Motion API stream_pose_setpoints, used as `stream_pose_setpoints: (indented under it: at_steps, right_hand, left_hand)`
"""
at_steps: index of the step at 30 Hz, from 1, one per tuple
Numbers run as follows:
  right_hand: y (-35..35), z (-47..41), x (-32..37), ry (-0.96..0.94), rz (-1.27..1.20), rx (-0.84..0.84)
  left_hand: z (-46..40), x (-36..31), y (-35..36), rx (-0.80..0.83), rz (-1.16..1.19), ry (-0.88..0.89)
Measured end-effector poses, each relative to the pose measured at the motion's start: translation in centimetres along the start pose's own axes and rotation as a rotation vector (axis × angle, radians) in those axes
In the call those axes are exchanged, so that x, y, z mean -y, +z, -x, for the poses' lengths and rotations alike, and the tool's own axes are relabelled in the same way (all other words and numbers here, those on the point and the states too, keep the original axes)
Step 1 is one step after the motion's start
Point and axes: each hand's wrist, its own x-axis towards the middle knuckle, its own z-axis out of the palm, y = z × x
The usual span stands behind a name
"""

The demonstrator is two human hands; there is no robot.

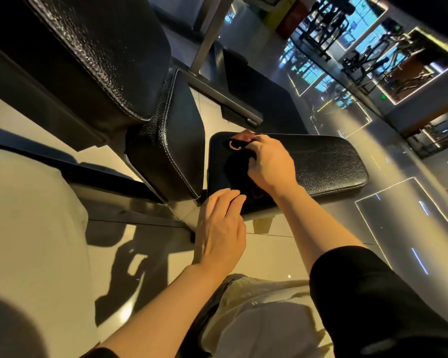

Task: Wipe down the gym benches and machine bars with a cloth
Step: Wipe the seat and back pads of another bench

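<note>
While R hand (pixel 270 161) pinches dark cloth (pixel 237 169) | L hand (pixel 221 226) flat, grip open, on bench pad (pixel 326 161)

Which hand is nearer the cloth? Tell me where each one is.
Right. The right hand pinches the dark cloth on the bench pad; the left hand sits at the cloth's near edge, fingertips touching it.

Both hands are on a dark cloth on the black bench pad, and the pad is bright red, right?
Not quite. The head view shows the bench pad is black, not red. The left hand and right hand are both on the dark cloth.
</note>
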Motion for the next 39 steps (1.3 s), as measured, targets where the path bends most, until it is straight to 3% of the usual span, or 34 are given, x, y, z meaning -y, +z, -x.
stream_pose_setpoints:
  at_steps: [7, 13, 20, 25, 30, 33, 36, 39]
  right_hand:
    - [-3.2, 2.5, -5.3, 0.237, 0.121, -0.108]
    - [-5.6, 4.5, -7.7, 0.387, 0.19, -0.076]
    - [-5.8, 8.1, -5.8, 0.273, 0.25, -0.054]
    - [-4.6, 12.1, -2.7, 0.067, -0.29, -0.114]
    - [-5.7, 11.8, 0.3, 0.275, -0.824, -0.03]
    - [-6.0, 11.9, 0.0, 0.24, -1.169, -0.018]
    - [-6.2, 11.8, -0.2, 0.18, -1.276, 0.002]
    - [-5.9, 11.6, 0.0, 0.149, -1.209, -0.099]
  left_hand:
    - [-0.2, -1.2, 1.3, 0.076, 0.005, 0.065]
    - [-0.3, -2.5, 2.2, 0.075, 0.0, 0.083]
    - [-0.4, -3.0, 1.7, 0.062, 0.045, 0.09]
    - [-1.6, -4.1, -0.1, 0.21, 0.135, 0.089]
    - [-3.7, -5.2, -2.5, 0.29, 0.193, -0.068]
    - [-4.5, -5.7, -4.0, 0.239, 0.275, -0.133]
    - [-5.3, -6.5, -4.3, 0.186, 0.307, -0.132]
    - [-5.7, -6.7, -3.8, 0.152, 0.279, -0.066]
